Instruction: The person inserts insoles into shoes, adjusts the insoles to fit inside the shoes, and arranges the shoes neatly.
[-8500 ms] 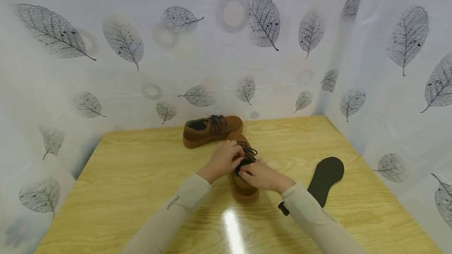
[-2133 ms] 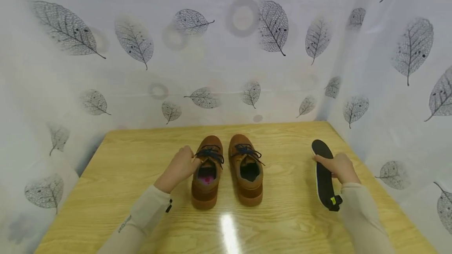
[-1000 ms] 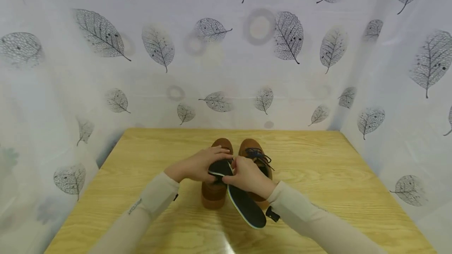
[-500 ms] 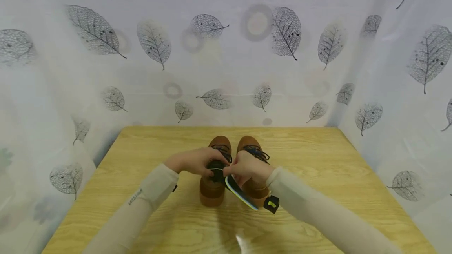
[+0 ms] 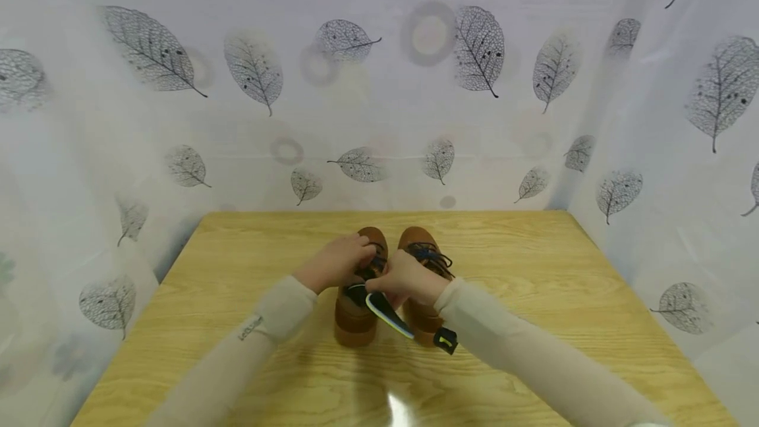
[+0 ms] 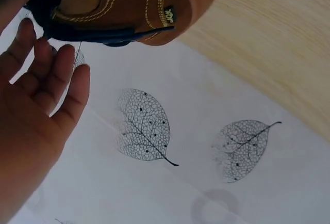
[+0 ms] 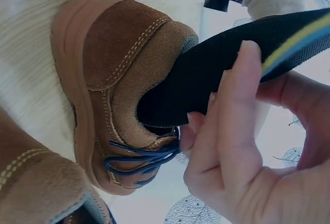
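Observation:
Two brown lace-up shoes stand side by side with their toes pointing away. My right hand (image 5: 409,277) pinches a black insole (image 5: 388,316) with a blue and yellow edge between thumb and fingers. One end of the insole (image 7: 170,97) is inside the opening of the left shoe (image 5: 354,328); the rest bends up and out toward the right. My left hand (image 5: 338,262) is at that shoe's tongue and dark laces, its fingers (image 6: 77,92) curled beside them. The insole's inner end is hidden in the shoe. The right shoe (image 5: 418,237) is partly behind my right hand.
The shoes stand on a wooden table (image 5: 249,236), near its back edge. A white curtain (image 5: 379,111) printed with leaves hangs behind and along both sides. A small black box (image 5: 446,340) is fixed at my right wrist.
My right hand has brought the insole from the table's right side to the left shoe, and its end has gone into the opening. My left hand has moved off the insole to the tongue.

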The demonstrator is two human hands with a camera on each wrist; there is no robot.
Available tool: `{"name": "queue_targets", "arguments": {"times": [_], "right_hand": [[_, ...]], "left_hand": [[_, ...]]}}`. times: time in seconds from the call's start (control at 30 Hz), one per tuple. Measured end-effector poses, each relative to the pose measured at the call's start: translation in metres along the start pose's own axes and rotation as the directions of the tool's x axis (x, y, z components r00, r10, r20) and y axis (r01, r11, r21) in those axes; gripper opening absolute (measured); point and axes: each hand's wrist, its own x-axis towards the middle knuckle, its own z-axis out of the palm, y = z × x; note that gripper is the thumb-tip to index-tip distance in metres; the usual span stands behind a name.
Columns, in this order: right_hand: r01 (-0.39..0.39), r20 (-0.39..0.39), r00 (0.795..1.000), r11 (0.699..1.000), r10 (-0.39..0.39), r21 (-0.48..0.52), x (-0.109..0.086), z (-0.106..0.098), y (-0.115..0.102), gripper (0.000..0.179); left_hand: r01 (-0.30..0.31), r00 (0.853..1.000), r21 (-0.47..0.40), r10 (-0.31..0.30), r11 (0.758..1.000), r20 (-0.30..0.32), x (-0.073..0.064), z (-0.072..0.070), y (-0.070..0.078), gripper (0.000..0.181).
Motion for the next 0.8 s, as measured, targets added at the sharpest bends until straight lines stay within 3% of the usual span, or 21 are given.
{"name": "queue_targets", "arguments": {"times": [0.2, 0.33, 0.53, 0.8], "right_hand": [[0.018, -0.02, 1.0, 0.997, -0.019, -0.073, 0.004, 0.005, -0.005, 0.038], [0.039, -0.043, 0.998, 0.992, -0.045, -0.119, 0.008, 0.008, -0.004, 0.04], [0.062, -0.091, 0.993, 0.98, -0.08, -0.188, 0.013, 0.012, -0.006, 0.042], [0.096, -0.129, 0.983, 0.97, -0.127, -0.223, 0.023, 0.017, -0.006, 0.025]], "left_hand": [[0.025, 1.0, 0.078, -0.026, 0.997, 0.006, 0.003, 0.008, 0.001, 0.032], [0.021, 1.0, -0.011, -0.021, 1.0, -0.009, 0.002, 0.003, -0.001, 0.026], [0.05, 0.998, -0.188, -0.045, 0.981, 0.034, 0.002, -0.005, -0.002, 0.024], [0.024, 0.999, -0.291, -0.016, 0.956, 0.031, 0.003, -0.005, -0.007, 0.021]]}}
